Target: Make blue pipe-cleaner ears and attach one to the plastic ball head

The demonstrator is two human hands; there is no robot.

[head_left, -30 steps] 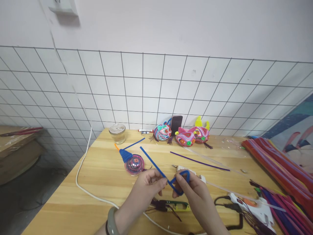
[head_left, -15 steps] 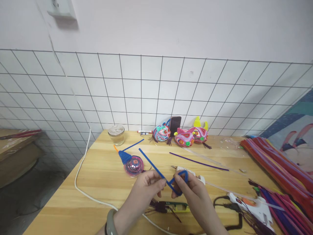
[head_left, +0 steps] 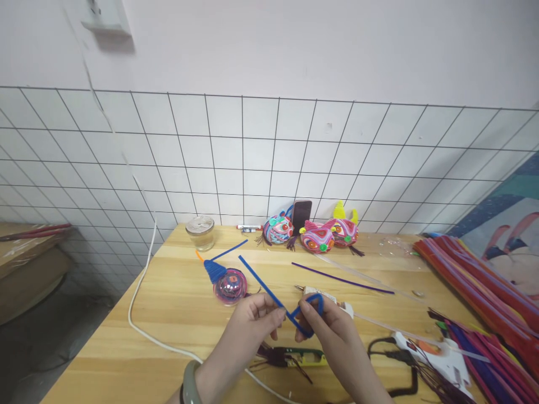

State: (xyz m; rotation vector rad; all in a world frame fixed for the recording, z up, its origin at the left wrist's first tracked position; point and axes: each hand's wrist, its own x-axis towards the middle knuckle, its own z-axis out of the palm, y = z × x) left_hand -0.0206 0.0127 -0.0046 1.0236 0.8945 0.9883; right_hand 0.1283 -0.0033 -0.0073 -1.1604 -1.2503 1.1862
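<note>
A blue pipe cleaner [head_left: 261,283] is held between my two hands above the table. Its straight end points up and to the left, while the other end curls into a loop. My left hand [head_left: 261,320] pinches the straight part between thumb and fingers. The looped end is gripped by my right hand [head_left: 326,322], thumb on top. Beyond my left hand lies a round pink and purple coiled piece [head_left: 229,286], touching a blue wrapped cone [head_left: 214,271] with an orange tip. Under my hands a green and yellow tool [head_left: 305,357] is partly hidden, its kind unclear.
A glass jar [head_left: 200,234], several colourful coiled figures [head_left: 318,235] and a phone [head_left: 302,215] stand at the back. A glue gun [head_left: 320,293] lies behind my right hand. Pipe cleaner bundles [head_left: 475,292] and a power strip [head_left: 433,356] are right. A white cable [head_left: 145,332] crosses the left.
</note>
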